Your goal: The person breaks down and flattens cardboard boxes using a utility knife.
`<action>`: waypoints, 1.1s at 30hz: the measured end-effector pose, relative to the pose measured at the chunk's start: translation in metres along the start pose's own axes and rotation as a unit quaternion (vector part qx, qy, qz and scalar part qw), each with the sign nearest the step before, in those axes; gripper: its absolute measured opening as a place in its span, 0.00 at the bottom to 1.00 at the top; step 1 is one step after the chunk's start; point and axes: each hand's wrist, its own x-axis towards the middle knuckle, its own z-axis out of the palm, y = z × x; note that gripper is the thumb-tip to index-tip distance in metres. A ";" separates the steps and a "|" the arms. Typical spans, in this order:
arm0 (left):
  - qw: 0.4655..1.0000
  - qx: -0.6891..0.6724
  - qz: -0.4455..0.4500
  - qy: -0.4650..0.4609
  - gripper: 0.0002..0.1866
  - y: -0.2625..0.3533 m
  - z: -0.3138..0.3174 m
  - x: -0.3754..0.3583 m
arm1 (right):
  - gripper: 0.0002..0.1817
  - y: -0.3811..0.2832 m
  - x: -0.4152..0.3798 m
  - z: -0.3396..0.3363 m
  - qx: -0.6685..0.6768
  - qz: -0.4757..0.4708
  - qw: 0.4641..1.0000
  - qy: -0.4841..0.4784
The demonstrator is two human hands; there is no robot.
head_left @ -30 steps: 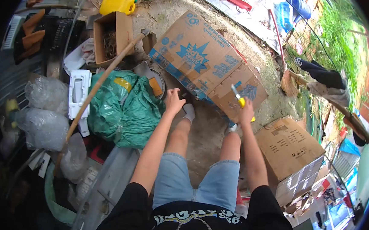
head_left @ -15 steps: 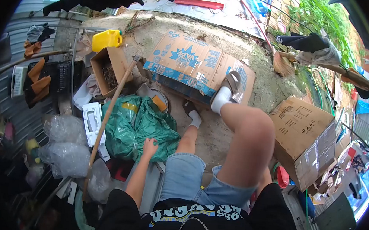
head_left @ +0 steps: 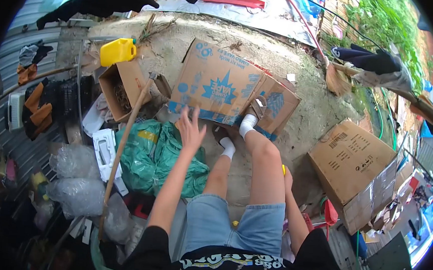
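Observation:
My left hand point(head_left: 191, 132) reaches forward with its fingers spread, overlapping the near edge of a printed cardboard box point(head_left: 195, 73) that is partly flattened on the ground. My right foot, in a brown sandal point(head_left: 257, 108) and white sock, presses on the box's right part. Beside my right knee, my right hand point(head_left: 288, 182) is closed round a small yellow thing point(head_left: 284, 170); only its tip shows, and I cannot tell what it is. Under my left forearm lies a green plastic bag point(head_left: 141, 167).
A wooden pole point(head_left: 126, 136) slants across the left side, by a small open carton point(head_left: 121, 91) and a yellow jug point(head_left: 118, 52). A big cardboard box point(head_left: 350, 154) stands at the right. A broom point(head_left: 337, 79) lies beyond, near hanging clothes point(head_left: 367, 60).
My left hand has moved forward from the green bag to the box edge and opened. My raised right leg has come down, pressing the cardboard lower. My right hand has come into view.

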 end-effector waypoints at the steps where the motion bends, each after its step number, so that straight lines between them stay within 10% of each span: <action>1: 0.997 0.018 -0.029 0.065 0.40 -0.001 0.006 0.032 | 0.18 -0.002 0.002 0.007 0.011 -0.069 0.997 0.045; 3: 0.968 -0.076 -0.198 0.133 0.48 -0.029 0.030 0.088 | 0.18 0.009 0.017 0.013 0.004 -0.067 0.997 0.038; 6: 0.954 -0.151 -0.260 -0.006 0.50 -0.080 0.067 0.120 | 0.18 0.035 0.023 0.034 -0.007 -0.038 0.999 0.013; 8: 0.971 0.006 -0.158 -0.180 0.49 -0.085 0.066 0.115 | 0.18 0.055 0.027 0.037 -0.014 -0.009 1.000 0.001; 22: 0.962 0.201 -0.056 -0.178 0.37 -0.160 0.122 0.071 | 0.16 0.098 0.058 0.037 -0.016 0.106 0.994 -0.006; 26: 0.940 -0.182 -0.162 -0.238 0.39 -0.142 0.083 0.053 | 0.16 0.064 0.058 0.019 -0.020 0.143 0.989 -0.025; 33: 0.960 -0.124 -0.053 -0.245 0.28 0.005 -0.087 0.023 | 0.13 -0.030 0.036 -0.111 0.005 0.127 0.992 0.023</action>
